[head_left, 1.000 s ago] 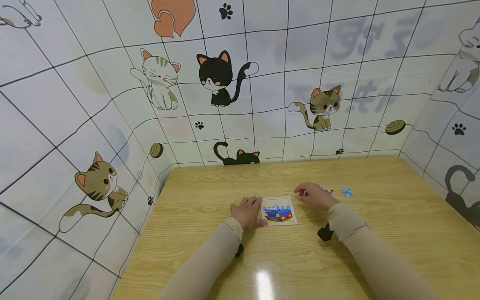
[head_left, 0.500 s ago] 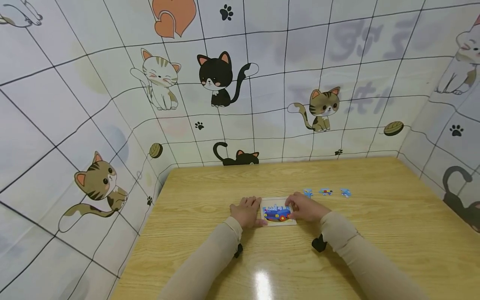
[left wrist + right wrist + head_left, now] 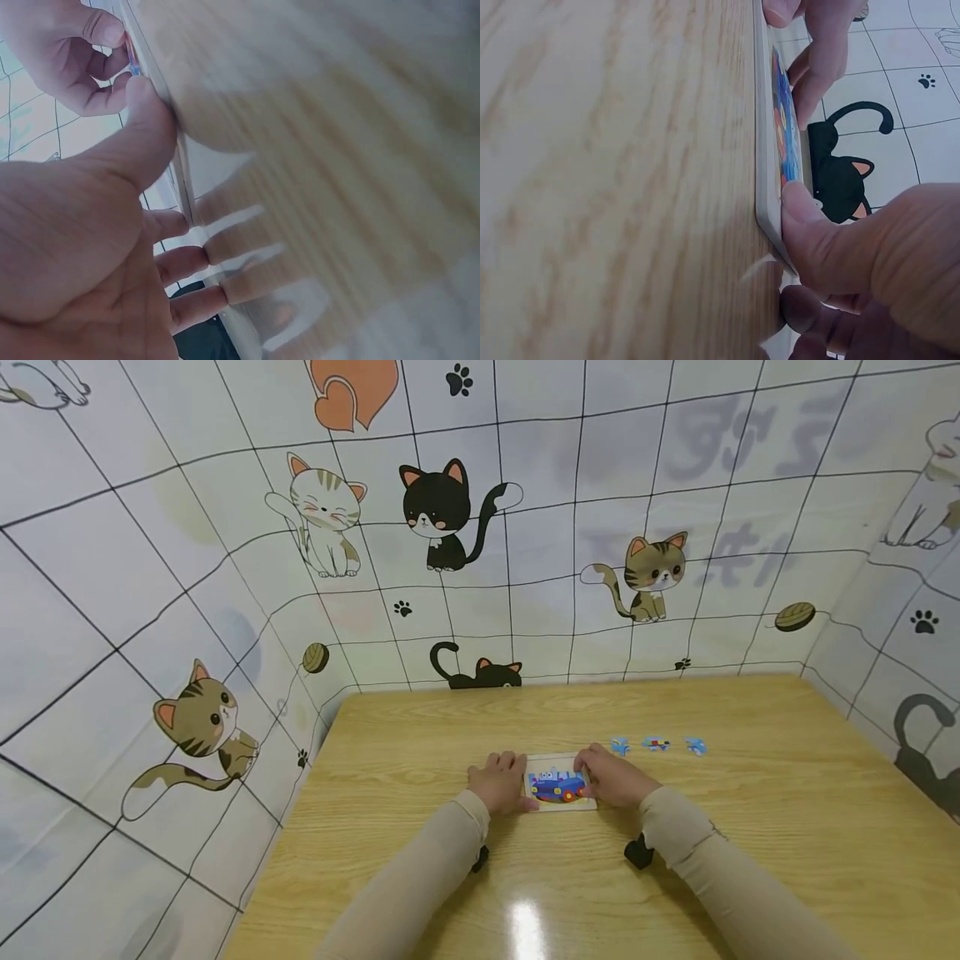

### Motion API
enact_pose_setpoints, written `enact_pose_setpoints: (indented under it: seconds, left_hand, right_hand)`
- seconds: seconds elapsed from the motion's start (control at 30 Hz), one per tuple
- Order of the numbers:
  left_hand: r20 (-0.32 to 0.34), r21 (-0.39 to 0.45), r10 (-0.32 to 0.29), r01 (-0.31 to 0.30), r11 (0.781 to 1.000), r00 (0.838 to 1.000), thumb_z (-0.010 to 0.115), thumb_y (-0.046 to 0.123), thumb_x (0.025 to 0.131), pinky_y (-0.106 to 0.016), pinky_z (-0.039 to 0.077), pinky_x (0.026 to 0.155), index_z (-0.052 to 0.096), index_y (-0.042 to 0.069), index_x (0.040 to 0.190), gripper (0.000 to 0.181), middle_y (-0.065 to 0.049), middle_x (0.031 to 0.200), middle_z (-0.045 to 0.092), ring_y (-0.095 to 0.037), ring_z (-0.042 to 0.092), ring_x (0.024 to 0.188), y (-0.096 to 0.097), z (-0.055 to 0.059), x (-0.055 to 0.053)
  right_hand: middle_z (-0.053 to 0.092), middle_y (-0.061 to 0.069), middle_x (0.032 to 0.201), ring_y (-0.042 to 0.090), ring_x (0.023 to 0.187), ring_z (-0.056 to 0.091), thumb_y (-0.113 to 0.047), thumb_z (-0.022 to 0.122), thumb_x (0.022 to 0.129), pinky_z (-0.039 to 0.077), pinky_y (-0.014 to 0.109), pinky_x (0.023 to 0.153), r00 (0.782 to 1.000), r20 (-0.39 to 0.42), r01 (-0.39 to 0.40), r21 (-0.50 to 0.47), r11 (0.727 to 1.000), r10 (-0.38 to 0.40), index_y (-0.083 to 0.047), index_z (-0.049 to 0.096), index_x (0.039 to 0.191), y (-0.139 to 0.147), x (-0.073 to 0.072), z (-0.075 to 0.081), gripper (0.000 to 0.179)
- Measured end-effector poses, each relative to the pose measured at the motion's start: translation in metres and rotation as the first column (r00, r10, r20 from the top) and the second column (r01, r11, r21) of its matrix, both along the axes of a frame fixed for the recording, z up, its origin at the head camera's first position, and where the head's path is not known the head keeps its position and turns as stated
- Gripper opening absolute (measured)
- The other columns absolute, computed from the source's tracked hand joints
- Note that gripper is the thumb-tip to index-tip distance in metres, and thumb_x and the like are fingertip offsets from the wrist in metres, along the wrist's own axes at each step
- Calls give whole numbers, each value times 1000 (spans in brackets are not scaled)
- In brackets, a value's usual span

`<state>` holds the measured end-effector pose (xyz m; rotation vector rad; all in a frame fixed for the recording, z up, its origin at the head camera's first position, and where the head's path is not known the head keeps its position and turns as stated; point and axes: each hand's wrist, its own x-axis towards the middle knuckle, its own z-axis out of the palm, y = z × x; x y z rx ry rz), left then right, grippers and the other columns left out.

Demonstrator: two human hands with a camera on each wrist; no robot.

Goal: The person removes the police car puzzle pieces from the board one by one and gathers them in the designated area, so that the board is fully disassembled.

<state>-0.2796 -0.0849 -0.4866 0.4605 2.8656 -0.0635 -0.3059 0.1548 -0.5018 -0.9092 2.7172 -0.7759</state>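
Note:
A small jigsaw puzzle board (image 3: 560, 804) with a pale frame lies flat on the table, its inlay picturing a blue vehicle with red-and-yellow wheels. At its left edge rests my left hand (image 3: 501, 783), fingers spread and fairly straight, the thumb on the near left corner. My right hand (image 3: 617, 779) is at the right edge with curled fingers; its thumb (image 3: 802, 206) lies on the edge of the picture (image 3: 786, 120) and it seems to grip that side. Whether a separate loose piece is under the right fingers is hidden.
Loose puzzle pieces lie in a row behind the right hand: a blue one (image 3: 619, 746), a multicoloured one (image 3: 656, 743) and another blue one (image 3: 695, 746). The wooden table (image 3: 405, 735) meets a cat-patterned cloth wall (image 3: 540, 635) at the back and sides.
My right hand has moved left and nearer from beside the loose pieces to the board's right edge, uncovering the leftmost piece. The left hand has stayed at the board.

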Motion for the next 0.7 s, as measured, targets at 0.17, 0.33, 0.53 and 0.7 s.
enact_pose_setpoints:
  seconds: [0.17,0.33,0.53,0.7]
  left_hand:
    - [-3,-8,1,-1,1000,1000,54,70,91,-61,43,101,26,23,162,89,0,162,31,-23,32,145,-1,-3,0]
    - [-15,5,1,-1,1000,1000,56,68,91,-60,46,96,24,32,162,85,0,156,37,-23,37,138,0,-2,1]
    - [-7,-53,-45,45,998,999,54,63,94,-55,50,88,24,50,158,72,-3,136,44,-22,42,111,5,0,1]
    - [-5,-89,-64,64,994,998,52,63,95,-50,50,81,28,52,157,67,-2,123,43,-20,37,101,6,0,2]
  right_hand:
    - [47,7,101,17,82,51,-4,73,93,49,37,77,1000,-17,4,7,1000,-4,-2,56,111,-1,2,0,24]
    - [47,6,101,16,81,52,-6,74,93,50,35,76,999,-48,2,25,1000,-1,-3,57,111,-1,2,-2,25]
    - [47,7,100,14,79,51,-5,73,93,48,34,74,998,-57,-8,15,1000,9,-2,57,111,0,2,-1,24]
    - [47,7,101,15,79,50,-4,73,93,47,35,74,999,-40,1,13,1000,0,-2,56,111,0,3,-1,24]
